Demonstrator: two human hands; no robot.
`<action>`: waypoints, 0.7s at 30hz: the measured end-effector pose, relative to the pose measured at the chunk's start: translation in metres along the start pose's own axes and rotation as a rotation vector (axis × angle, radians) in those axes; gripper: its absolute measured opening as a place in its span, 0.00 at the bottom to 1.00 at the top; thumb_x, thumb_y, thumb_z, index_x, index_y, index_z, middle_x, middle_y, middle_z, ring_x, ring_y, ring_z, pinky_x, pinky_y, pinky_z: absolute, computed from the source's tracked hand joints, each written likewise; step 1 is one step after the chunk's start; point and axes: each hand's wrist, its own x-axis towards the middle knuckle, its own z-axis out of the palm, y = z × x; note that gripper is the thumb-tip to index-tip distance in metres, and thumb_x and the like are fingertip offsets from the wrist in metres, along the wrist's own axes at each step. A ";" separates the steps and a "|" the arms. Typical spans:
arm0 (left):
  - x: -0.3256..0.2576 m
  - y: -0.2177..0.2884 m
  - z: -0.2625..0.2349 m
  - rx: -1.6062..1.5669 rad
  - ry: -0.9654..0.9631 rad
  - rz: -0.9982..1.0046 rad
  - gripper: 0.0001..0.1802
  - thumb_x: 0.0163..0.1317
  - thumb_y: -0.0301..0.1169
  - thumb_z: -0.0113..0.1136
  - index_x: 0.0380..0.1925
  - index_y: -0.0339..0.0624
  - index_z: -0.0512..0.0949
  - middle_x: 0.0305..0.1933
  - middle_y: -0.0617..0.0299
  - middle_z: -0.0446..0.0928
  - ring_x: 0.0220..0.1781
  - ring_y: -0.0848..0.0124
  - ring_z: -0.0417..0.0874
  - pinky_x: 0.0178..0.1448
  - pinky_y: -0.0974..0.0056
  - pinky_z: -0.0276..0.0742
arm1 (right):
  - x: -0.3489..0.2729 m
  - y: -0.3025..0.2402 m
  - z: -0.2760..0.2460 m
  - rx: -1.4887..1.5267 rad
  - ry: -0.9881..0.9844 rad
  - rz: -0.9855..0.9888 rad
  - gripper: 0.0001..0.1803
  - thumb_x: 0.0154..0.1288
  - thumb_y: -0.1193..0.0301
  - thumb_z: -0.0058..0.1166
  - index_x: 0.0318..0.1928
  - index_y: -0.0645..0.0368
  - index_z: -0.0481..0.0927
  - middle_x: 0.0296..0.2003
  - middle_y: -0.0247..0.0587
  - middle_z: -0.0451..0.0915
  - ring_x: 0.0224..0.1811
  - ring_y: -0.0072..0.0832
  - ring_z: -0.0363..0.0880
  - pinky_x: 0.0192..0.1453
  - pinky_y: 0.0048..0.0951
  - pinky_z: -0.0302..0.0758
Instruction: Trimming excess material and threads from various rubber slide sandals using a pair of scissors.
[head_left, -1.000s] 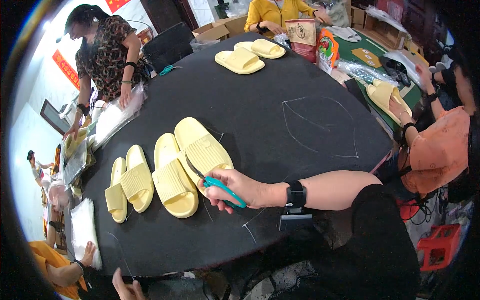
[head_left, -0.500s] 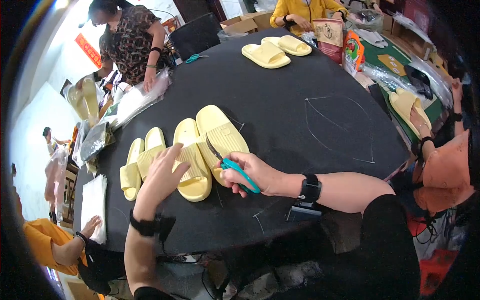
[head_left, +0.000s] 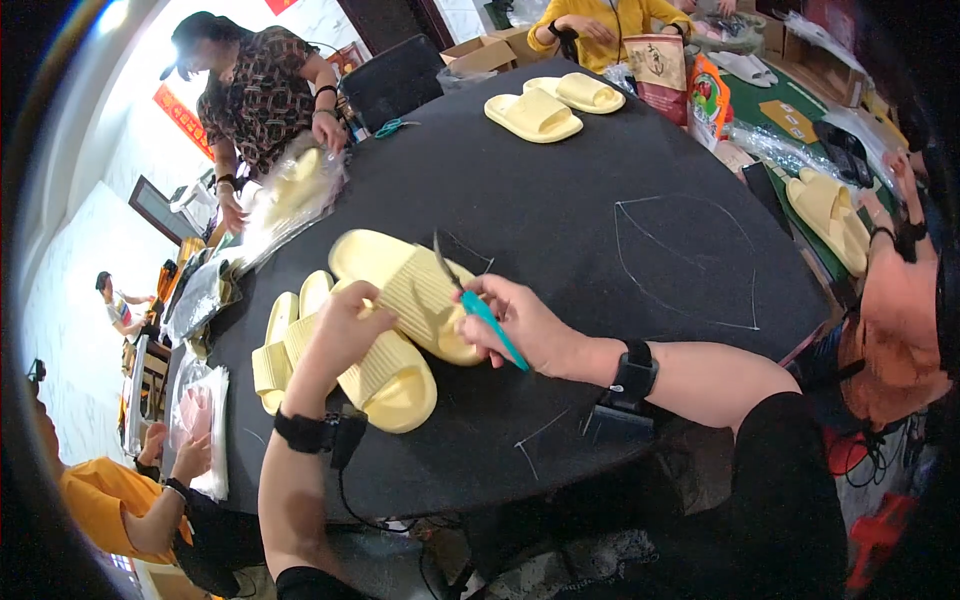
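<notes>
In my right hand (head_left: 515,320) is a pair of small scissors (head_left: 496,331) with teal handles, its dark blades pointing up and away over a pale yellow slipper (head_left: 375,256). That slipper lies slanted, with a ribbed strap, and its near right end is beside my right fingers. My left hand (head_left: 352,328) has its fingers curled in a pinch at the slipper's left edge; the fingertips are partly hidden. Beneath and beside my left wrist sits the second large slipper (head_left: 402,385). A smaller yellow pair (head_left: 270,370) stands to the left, partly covered by my hand.
Another yellow pair (head_left: 535,115) rests at the table's far side. Teal scissors (head_left: 392,127) lie near the far left edge. A co-worker in a patterned shirt (head_left: 262,95) handles a slipper in clear plastic. Chalk-like lines (head_left: 690,265) mark the black table (head_left: 560,230).
The large slipper has turned and shifted left. My left hand's spread fingers have curled in at its edge. The scissors in my right hand have moved slightly right.
</notes>
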 end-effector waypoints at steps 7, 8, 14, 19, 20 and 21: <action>-0.029 0.015 -0.035 -0.241 0.145 -0.148 0.11 0.55 0.30 0.61 0.35 0.35 0.76 0.24 0.66 0.76 0.25 0.81 0.75 0.29 0.73 0.69 | 0.007 0.011 -0.001 0.051 0.095 0.027 0.30 0.62 0.60 0.58 0.56 0.66 0.63 0.36 0.37 0.73 0.34 0.19 0.76 0.30 0.20 0.75; -0.033 0.016 -0.034 -0.319 0.139 -0.146 0.10 0.56 0.30 0.61 0.36 0.35 0.76 0.25 0.66 0.76 0.26 0.82 0.75 0.30 0.73 0.69 | 0.007 0.013 -0.001 0.028 0.111 0.040 0.31 0.62 0.59 0.59 0.56 0.66 0.63 0.37 0.38 0.74 0.35 0.20 0.77 0.30 0.20 0.76; -0.050 0.022 -0.026 -0.268 0.124 -0.153 0.10 0.58 0.29 0.60 0.37 0.35 0.75 0.26 0.66 0.77 0.28 0.81 0.75 0.31 0.73 0.70 | 0.008 0.021 -0.001 0.111 0.099 0.044 0.37 0.58 0.57 0.63 0.57 0.70 0.60 0.38 0.43 0.73 0.35 0.24 0.76 0.30 0.23 0.77; -0.056 0.012 -0.017 -0.302 0.076 -0.123 0.12 0.57 0.29 0.59 0.40 0.36 0.73 0.26 0.63 0.76 0.29 0.78 0.75 0.34 0.69 0.70 | 0.006 0.022 -0.001 0.207 0.096 0.039 0.33 0.58 0.65 0.61 0.56 0.71 0.60 0.40 0.46 0.73 0.37 0.26 0.78 0.31 0.24 0.79; -0.060 0.012 -0.019 -0.197 0.086 -0.106 0.13 0.56 0.28 0.58 0.41 0.37 0.73 0.26 0.62 0.74 0.30 0.75 0.74 0.35 0.68 0.70 | 0.007 0.022 0.000 0.214 0.155 0.006 0.32 0.57 0.67 0.60 0.56 0.71 0.60 0.40 0.46 0.73 0.37 0.27 0.78 0.31 0.24 0.79; -0.065 0.011 -0.021 -0.092 0.096 -0.090 0.15 0.55 0.27 0.57 0.43 0.38 0.72 0.26 0.61 0.73 0.30 0.73 0.74 0.37 0.67 0.70 | 0.009 0.020 0.001 0.220 0.213 -0.027 0.31 0.57 0.69 0.59 0.55 0.71 0.61 0.41 0.46 0.73 0.37 0.27 0.78 0.30 0.24 0.79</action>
